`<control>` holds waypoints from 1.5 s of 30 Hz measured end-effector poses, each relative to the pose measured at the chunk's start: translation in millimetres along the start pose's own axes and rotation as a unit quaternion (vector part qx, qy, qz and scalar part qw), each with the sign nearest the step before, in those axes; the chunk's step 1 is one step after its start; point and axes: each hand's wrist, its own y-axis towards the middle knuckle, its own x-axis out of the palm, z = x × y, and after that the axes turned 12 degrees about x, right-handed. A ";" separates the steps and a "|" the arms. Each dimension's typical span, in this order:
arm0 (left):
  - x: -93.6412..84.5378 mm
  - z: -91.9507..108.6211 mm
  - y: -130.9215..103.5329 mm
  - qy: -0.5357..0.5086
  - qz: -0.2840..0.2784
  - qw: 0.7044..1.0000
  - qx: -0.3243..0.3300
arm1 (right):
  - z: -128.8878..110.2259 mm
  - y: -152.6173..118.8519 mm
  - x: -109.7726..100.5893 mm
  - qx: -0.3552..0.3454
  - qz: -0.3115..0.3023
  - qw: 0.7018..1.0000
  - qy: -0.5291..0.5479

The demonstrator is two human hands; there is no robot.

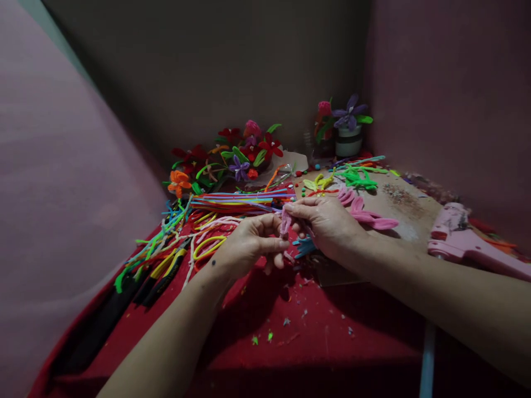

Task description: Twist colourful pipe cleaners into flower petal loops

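Pink pipe-cleaner piece (285,222) between hands, above red cloth (290,342). Right hand (332,224) pinched on its upper end; left hand (251,243) half-curled at lower end, firmness of grip unclear. Loose pinch could let piece spring open. Right forearm near pink glue gun (452,237): sideways swing might knock it. Blue pieces (305,246) beneath fingers could snag.

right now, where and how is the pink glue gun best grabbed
Probably by the handle, from above and the right: it angles out that way from the gun's body, away from the pale blue stick, while the right forearm crosses on the near side.
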 end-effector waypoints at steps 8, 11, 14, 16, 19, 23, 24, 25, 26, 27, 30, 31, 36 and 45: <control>-2.9 -4.9 2.8 -0.078 -0.008 0.997 -0.003 | -0.1 3.3 -1.1 -0.028 0.019 0.999 0.013; 2.2 -5.6 2.4 -0.023 0.028 0.998 0.042 | -2.7 3.0 -0.6 -0.038 0.014 0.999 0.012; 5.5 -6.2 1.6 0.037 0.065 0.996 0.055 | -4.6 2.7 0.3 -0.045 0.021 0.999 0.011; 6.1 -6.5 1.0 0.047 0.073 0.995 0.049 | -5.0 2.8 0.4 -0.037 0.020 0.999 0.020; 6.6 -6.4 0.1 0.044 0.084 0.994 0.050 | -4.6 3.1 0.3 -0.023 0.012 0.999 0.042; 7.3 -6.1 -0.2 0.027 0.084 0.995 0.045 | -4.2 3.0 1.1 -0.019 0.014 0.998 0.058; 7.3 -6.2 -0.1 0.023 0.082 0.995 0.044 | -4.3 2.8 1.6 -0.018 0.016 0.998 0.061; 7.1 -6.4 0.0 0.019 0.079 0.996 0.043 | -4.6 2.4 2.1 -0.017 0.017 0.998 0.061; 6.8 -6.5 0.2 0.016 0.076 0.996 0.043 | -5.0 2.0 2.7 -0.017 0.018 0.998 0.062; 6.5 -6.6 0.3 0.011 0.072 0.996 0.043 | -5.4 1.5 3.2 -0.017 0.020 0.998 0.063; 6.0 -6.2 0.5 -0.021 0.066 0.997 0.039 | -6.5 0.2 4.4 -0.015 0.026 0.997 0.069; 6.0 -5.7 0.5 -0.033 0.067 0.997 0.036 | -6.7 0.0 4.5 -0.013 0.028 0.997 0.070; 6.9 -3.2 1.0 -0.042 0.098 0.994 0.033 | -4.7 2.3 3.1 -0.019 0.014 0.998 0.065; 1.4 -6.2 2.8 -0.003 0.171 0.983 0.066 | -7.5 -0.5 0.2 -0.061 0.029 0.975 -0.213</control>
